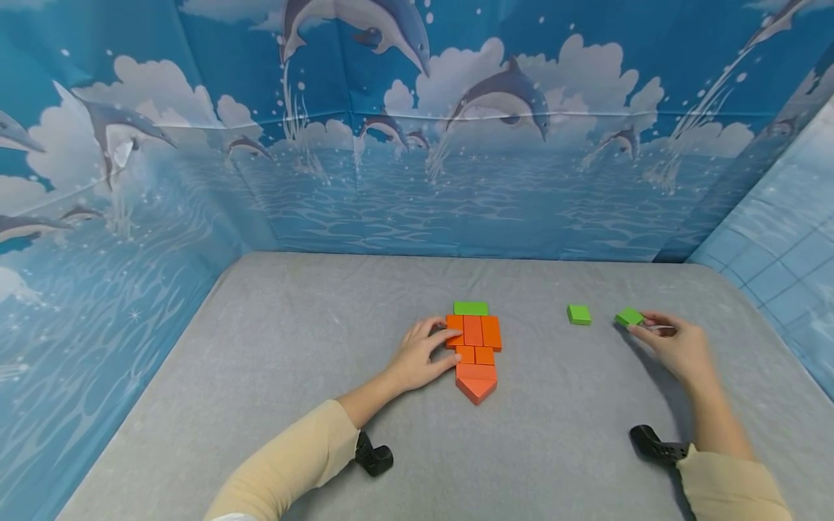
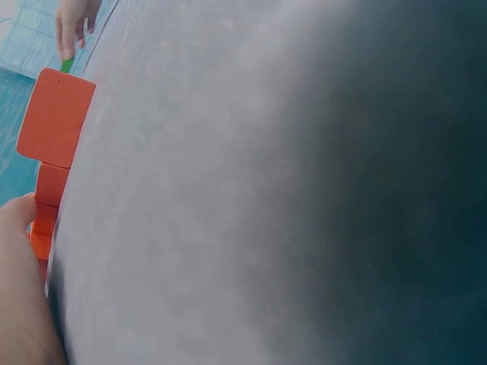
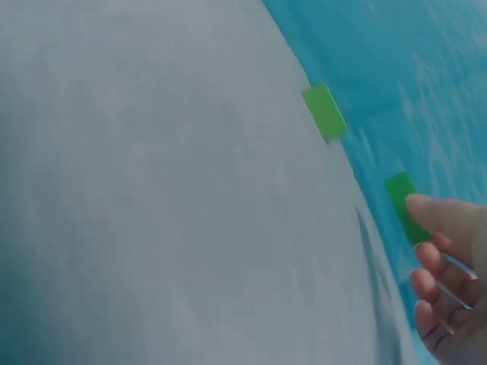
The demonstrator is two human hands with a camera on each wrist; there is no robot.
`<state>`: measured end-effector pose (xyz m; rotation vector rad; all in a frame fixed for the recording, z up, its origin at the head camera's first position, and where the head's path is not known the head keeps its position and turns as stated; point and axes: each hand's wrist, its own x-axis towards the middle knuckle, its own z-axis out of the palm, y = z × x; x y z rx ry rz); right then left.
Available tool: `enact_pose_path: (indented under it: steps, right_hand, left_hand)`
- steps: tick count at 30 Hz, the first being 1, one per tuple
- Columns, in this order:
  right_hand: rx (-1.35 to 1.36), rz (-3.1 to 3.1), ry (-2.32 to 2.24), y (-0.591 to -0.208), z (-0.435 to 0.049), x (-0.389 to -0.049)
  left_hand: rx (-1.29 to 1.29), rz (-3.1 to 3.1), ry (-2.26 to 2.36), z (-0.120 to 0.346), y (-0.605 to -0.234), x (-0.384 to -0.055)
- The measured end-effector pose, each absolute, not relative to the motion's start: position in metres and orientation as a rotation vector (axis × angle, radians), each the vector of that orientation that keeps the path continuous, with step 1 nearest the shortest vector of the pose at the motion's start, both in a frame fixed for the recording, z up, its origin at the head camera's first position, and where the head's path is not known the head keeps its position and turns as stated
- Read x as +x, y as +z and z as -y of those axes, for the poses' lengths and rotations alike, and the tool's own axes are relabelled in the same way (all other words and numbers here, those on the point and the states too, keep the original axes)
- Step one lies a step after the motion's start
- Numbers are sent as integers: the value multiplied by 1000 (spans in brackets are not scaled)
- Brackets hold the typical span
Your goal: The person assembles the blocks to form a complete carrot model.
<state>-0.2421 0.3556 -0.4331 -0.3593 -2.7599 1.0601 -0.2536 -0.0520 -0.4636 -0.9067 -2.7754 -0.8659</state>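
My right hand (image 1: 680,349) pinches a green block (image 1: 629,317) between thumb and fingers, above the right side of the table. Left of it, another green block (image 1: 578,314) lies by itself. My left hand (image 1: 420,354) rests at the left side of a flat arrangement of orange blocks (image 1: 473,331), its thumb and fingertips touching their edge. A green block (image 1: 470,308) tops this arrangement, and an orange triangular block (image 1: 476,391) points toward me at the near end. In the left wrist view, the triangle's neighbours and my thumb show at the left edge.
Grey cloth covers the table (image 1: 313,311). A blue curtain (image 1: 417,195) printed with dolphins and waves hangs along the back and left side. Black wrist-worn camera mounts (image 1: 374,456) stick out from both sleeves close to the table.
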Motion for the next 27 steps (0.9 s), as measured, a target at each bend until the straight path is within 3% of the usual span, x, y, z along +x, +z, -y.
enact_pose_path:
  steps: [14,27]
  right_hand:
    - [38,2705,1281,-414,-260,-288]
    - [291,2764,1308,-432,-203,-322]
  left_hand:
    - [-900,2778,-864,52,-466,-255]
    - [-903,2780,-866,52,-464,-255]
